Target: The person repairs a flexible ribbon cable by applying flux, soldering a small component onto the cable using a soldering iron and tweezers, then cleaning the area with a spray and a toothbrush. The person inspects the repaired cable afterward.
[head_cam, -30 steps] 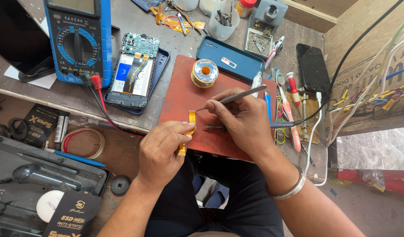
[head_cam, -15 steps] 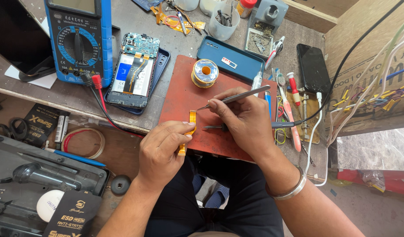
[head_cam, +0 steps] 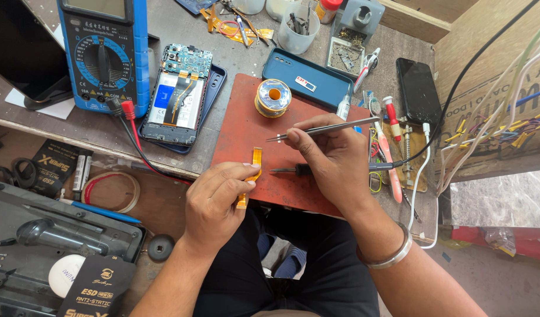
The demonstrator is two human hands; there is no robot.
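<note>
From the head camera, looking down: the left hand pinches a thin orange ribbon cable between thumb and fingers, so this grip is closed on the cable. The cable lies on a red mat on the desk, close to the mat's near edge. Its long way runs from near to far — the near end is hidden under the fingers, and the far end pokes out free, just past the thumb.

The right hand is to the right of the cable. Its grip is closed on two tools at once — silver tweezers and a dark soldering iron. Both tools point left, toward the cable. So they lie across the cable's long way, not along it. The tweezer tips sit a bit to the right of the cable's far end and are not touching it. The iron's tip is lower, near the left thumb, and also seems to stop just short.

The left hand is the one on the cable; the right hand is near, but apart.

Farther off on the mat sits a roll of solder wire. An opened phone and a blue meter lie to the left on the desk.
</note>
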